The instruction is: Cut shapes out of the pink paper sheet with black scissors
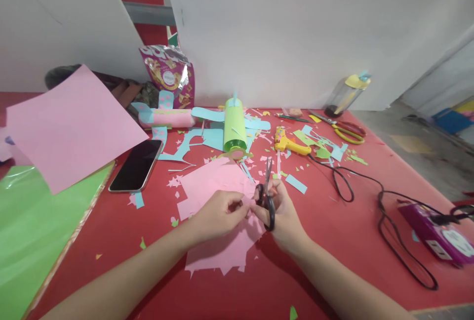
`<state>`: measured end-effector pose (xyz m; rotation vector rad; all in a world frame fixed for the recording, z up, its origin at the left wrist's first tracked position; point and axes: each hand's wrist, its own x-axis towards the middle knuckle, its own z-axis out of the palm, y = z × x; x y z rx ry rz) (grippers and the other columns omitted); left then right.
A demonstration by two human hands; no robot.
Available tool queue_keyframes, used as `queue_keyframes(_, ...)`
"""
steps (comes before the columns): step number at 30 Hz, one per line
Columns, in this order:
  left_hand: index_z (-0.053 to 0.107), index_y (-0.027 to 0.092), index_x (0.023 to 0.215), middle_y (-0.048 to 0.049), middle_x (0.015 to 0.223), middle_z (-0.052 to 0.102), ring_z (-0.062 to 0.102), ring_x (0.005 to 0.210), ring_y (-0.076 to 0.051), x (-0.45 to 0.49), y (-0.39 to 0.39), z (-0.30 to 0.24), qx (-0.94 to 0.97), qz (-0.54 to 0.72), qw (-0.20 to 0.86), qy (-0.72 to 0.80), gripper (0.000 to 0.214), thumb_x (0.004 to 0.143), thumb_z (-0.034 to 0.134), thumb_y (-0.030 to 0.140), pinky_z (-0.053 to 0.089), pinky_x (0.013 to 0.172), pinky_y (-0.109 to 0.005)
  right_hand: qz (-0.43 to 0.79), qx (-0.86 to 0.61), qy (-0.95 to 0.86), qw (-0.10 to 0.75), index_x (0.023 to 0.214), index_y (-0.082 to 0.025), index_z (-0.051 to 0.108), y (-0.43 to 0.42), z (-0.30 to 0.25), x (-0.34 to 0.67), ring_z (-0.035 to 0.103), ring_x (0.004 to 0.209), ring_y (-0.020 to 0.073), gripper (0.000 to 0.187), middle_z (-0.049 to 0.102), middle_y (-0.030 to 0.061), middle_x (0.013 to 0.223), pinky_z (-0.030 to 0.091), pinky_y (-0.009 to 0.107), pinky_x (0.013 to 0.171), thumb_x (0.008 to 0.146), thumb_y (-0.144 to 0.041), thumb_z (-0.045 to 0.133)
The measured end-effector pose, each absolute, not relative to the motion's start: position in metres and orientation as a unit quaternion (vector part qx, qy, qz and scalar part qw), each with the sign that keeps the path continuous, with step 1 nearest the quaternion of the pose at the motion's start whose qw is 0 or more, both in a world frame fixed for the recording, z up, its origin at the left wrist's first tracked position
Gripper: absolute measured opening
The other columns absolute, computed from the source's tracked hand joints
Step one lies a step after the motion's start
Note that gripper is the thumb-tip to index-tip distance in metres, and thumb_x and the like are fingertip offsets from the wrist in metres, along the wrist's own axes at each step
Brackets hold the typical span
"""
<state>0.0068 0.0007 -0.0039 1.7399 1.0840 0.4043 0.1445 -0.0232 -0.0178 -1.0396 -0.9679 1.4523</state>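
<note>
My left hand [224,214] pinches a small piece of pink paper [249,202] between thumb and fingers. A pair of black-handled scissors [271,211] hangs on the fingers of my right hand [285,216], blades pointing away from me. The right thumb and fingertip also touch the edge of the small pink piece. Beneath both hands lie pink paper sheets [218,251] with jagged cut edges. Just beyond stands a green paper-covered cylinder [235,125] with blue paper wings. To its left a pink paper cylinder [170,118] with blue fins lies on its side.
Paper scraps lie across the red table [314,260]. At right are a yellow glue gun [292,145] with a trailing black cord, red-and-yellow-handled scissors [346,130] and a purple power strip [437,233]. A phone [137,166], large pink sheet [74,127] and green pack [40,231] lie left.
</note>
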Motion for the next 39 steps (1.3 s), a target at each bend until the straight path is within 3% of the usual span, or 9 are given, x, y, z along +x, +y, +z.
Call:
queue_keyframes(12, 0.045, 0.014, 0.055, 0.004, 0.05, 0.042, 0.04, 0.045, -0.006, -0.006, 0.008, 0.004, 0.697, 0.174, 0.55, 0.426, 0.022, 0.075, 0.039, 0.022, 0.031, 0.044, -0.018, 0.638, -0.43, -0.36, 0.529, 0.071, -0.023, 0.033, -0.02, -0.018, 0.147, 0.046, 0.055, 0.0081, 0.036, 0.043, -0.0074, 0.065, 0.036, 0.02, 0.05, 0.059, -0.012, 0.065)
queue_keyframes(18, 0.038, 0.016, 0.051, 0.0055, 0.046, 0.039, 0.038, 0.043, -0.006, -0.017, 0.019, 0.016, 0.658, 0.271, 0.543, 0.446, 0.025, 0.074, 0.041, 0.025, 0.032, 0.045, -0.019, 0.705, -0.404, -0.354, 0.463, 0.074, -0.024, 0.036, -0.026, -0.02, 0.146, 0.047, 0.054, 0.0095, 0.031, 0.044, -0.006, 0.062, 0.037, 0.023, 0.053, 0.064, -0.032, 0.064)
queue_keyframes(25, 0.042, 0.016, 0.055, 0.0058, 0.045, 0.037, 0.036, 0.043, -0.006, -0.025, 0.023, 0.022, 0.609, 0.339, 0.551, 0.459, 0.023, 0.075, 0.042, 0.029, 0.032, 0.045, -0.021, 0.743, -0.364, -0.389, 0.405, 0.09, -0.024, 0.041, -0.029, -0.018, 0.147, 0.044, 0.059, 0.0104, 0.05, 0.049, 0.0006, 0.079, 0.034, 0.024, 0.054, 0.055, -0.047, 0.068)
queue_keyframes(39, 0.044, 0.015, 0.054, 0.0054, 0.047, 0.041, 0.038, 0.043, -0.005, -0.026, 0.022, 0.027, 0.65, 0.207, 0.599, 0.419, 0.024, 0.076, 0.042, 0.023, 0.031, 0.044, -0.018, 0.774, -0.326, -0.395, 0.374, 0.089, -0.023, 0.045, -0.027, -0.017, 0.149, 0.042, 0.06, 0.0092, 0.047, 0.049, -0.0002, 0.077, 0.03, 0.023, 0.054, 0.056, -0.045, 0.07)
